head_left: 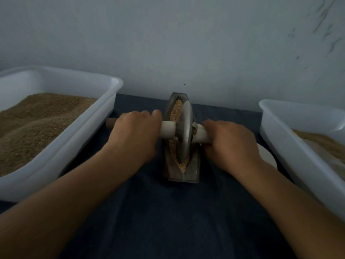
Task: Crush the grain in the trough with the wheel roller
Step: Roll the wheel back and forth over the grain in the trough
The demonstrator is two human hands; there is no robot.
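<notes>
A narrow boat-shaped metal trough lies lengthwise on the dark cloth in the middle. Tan grain fills its groove. A grey metal wheel roller stands upright in the groove near the trough's middle, on a pale axle handle that runs left to right. My left hand grips the axle left of the wheel, and the axle's brown end sticks out beyond it. My right hand grips the axle right of the wheel.
A white plastic tub heaped with brown ground grain stands at the left. Another white tub with some tan material stands at the right. A white round object lies behind my right hand. A pale wall rises close behind the trough.
</notes>
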